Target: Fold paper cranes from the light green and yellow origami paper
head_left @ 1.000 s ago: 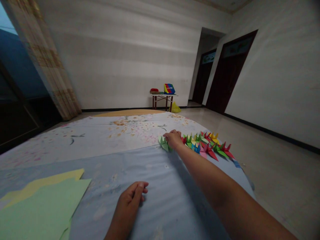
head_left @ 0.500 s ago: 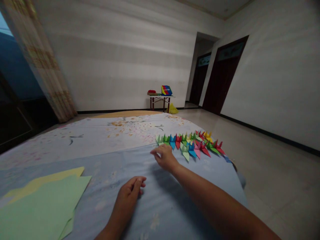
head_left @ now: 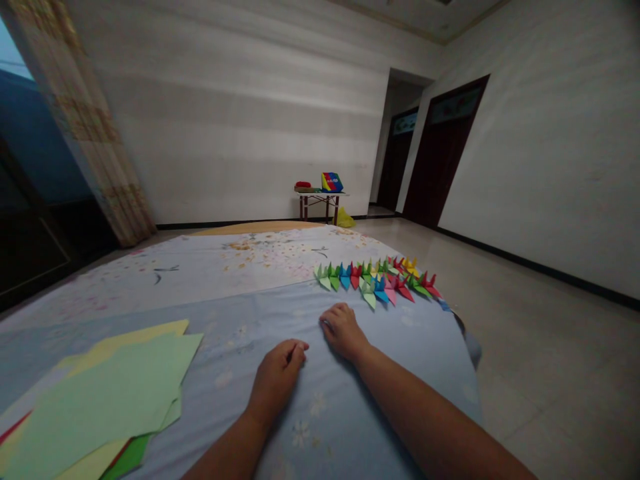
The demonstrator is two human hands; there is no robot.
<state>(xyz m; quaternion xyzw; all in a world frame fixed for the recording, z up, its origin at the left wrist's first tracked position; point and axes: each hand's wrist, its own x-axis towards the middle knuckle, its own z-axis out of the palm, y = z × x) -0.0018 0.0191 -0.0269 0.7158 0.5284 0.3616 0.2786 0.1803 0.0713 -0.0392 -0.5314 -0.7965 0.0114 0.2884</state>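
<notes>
My left hand (head_left: 281,367) rests on the blue cloth (head_left: 225,407) with its fingers curled in and the thumb laid over them; nothing shows in it. Farther forward, my right hand (head_left: 341,327) lies palm down, its fingers bent under and no object visible in them. Just beyond it, apart from the fingers, stand folded paper cranes (head_left: 355,275) in two uneven rows, in green, blue, red, pink and yellow. At the left lies a loose stack of coloured paper sheets (head_left: 110,387), pale green on top, with yellow, red and darker green edges below.
A floral white tablecloth (head_left: 200,267) covers the far part of the table. Against the back wall a small table (head_left: 323,195) carries a colourful box (head_left: 332,181) and a red item (head_left: 303,185). A yellow bag (head_left: 345,218) sits on the floor beside it.
My right hand has drawn back from the cranes and come down onto the cloth, fingers curling. My left hand sits slightly farther right. The view has tilted, showing more of the paper stack.
</notes>
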